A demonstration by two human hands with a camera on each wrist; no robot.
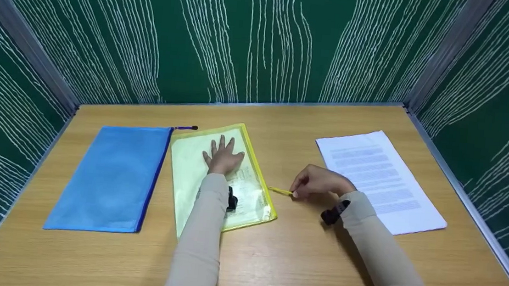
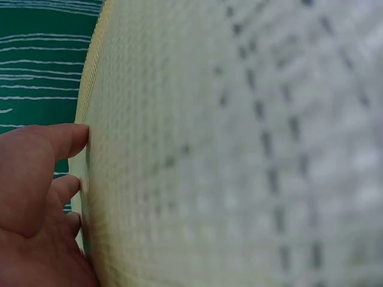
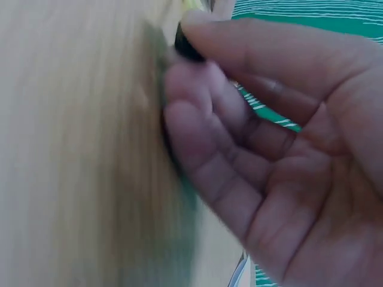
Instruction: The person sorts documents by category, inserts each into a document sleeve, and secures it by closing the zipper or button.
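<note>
Pinching yellow ribbon-like pull (image 1: 280, 191) in right fingers (image 1: 299, 179), left fingers (image 1: 222, 142) spread, we're risking skewing yellow-edged mesh pouch (image 1: 247, 186) by overtugging.

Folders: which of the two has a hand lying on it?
The yellow folder, right of the blue folder: the left hand lies on it with fingers spread, while no hand touches the blue one.
</note>
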